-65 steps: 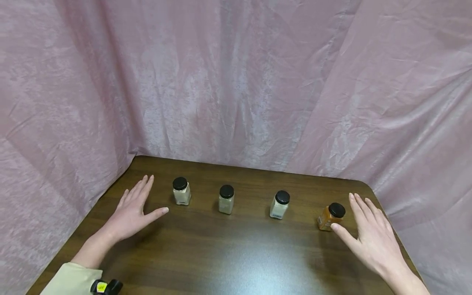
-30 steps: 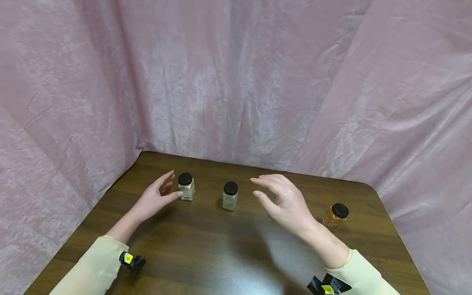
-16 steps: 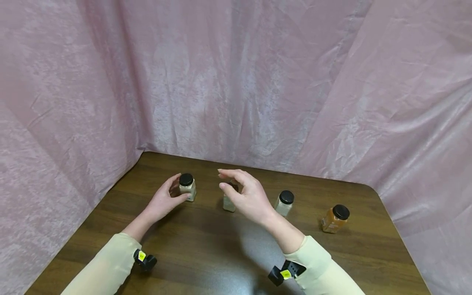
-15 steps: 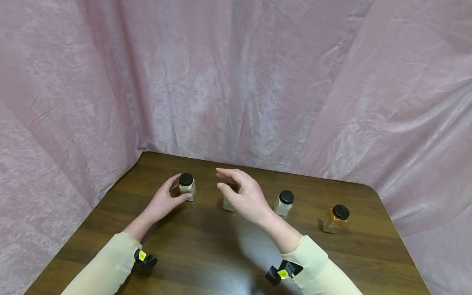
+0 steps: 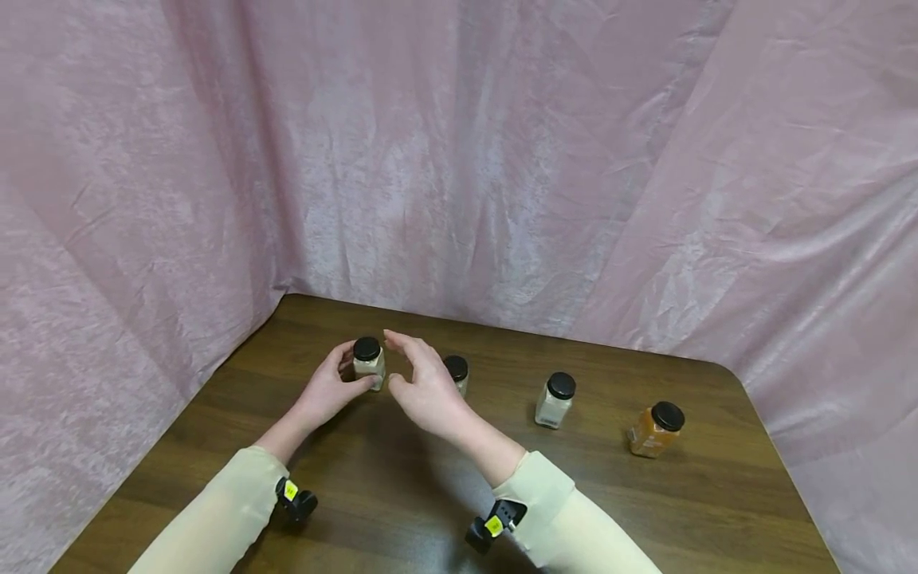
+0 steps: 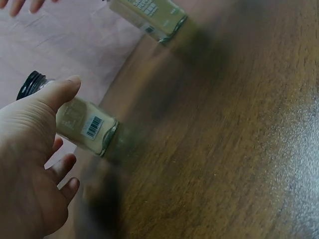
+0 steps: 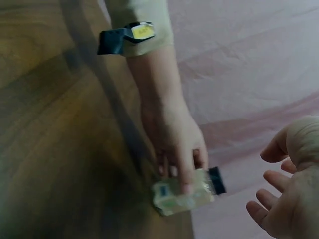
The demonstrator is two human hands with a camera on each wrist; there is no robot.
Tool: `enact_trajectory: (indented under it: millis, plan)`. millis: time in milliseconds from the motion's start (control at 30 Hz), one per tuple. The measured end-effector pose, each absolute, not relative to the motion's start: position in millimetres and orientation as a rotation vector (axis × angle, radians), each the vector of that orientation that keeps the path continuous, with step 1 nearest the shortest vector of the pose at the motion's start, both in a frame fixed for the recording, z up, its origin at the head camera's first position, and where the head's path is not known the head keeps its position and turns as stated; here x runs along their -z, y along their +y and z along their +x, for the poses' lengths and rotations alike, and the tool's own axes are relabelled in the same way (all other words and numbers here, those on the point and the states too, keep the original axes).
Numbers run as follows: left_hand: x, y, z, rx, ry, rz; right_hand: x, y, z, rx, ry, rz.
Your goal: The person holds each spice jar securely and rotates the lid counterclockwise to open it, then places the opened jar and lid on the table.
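My left hand (image 5: 331,396) holds the leftmost spice jar (image 5: 369,367), a clear jar of pale powder with a black lid, standing on the table. Its thumb lies across the jar's side (image 6: 82,122) in the left wrist view, and the fingers are partly hidden behind. From the right, my right hand (image 5: 430,392) stands close to that jar, thumb and fingers apart in a C shape, holding nothing. In the right wrist view, a gap shows between the right hand (image 7: 299,184) and the black lid (image 7: 217,180).
A second pale jar (image 5: 457,368) is partly hidden behind the right hand. Further right stand another pale jar (image 5: 555,404) and an orange spice jar (image 5: 654,433). Pink curtain (image 5: 459,159) hangs behind the brown wooden table (image 5: 688,502).
My right hand has swept left from beside the orange jar, past the middle jars, to the leftmost jar. My left hand has moved right and taken hold of that jar.
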State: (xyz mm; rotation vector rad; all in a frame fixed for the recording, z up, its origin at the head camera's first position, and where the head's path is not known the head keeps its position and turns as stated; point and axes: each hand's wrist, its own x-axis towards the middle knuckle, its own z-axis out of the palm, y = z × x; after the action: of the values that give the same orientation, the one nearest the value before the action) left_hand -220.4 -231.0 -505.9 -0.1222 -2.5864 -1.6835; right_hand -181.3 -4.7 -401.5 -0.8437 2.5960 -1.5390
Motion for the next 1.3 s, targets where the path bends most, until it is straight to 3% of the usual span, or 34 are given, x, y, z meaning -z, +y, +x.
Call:
enact_trajectory:
  millis: [467,1133,1300]
  plan:
    - [510,-230,-225,1.679,-2.592,-0.088,433,-24,-194,1.584,2.517,-0.65]
    - [512,-229,-226,1.72,-2.517,-0.098,439,-38,-219,1.545,2.58,-0.621]
    - [494,-221,-215,1.712,-2.514,-0.12,440,-39,-223,1.538,2.575,-0.609]
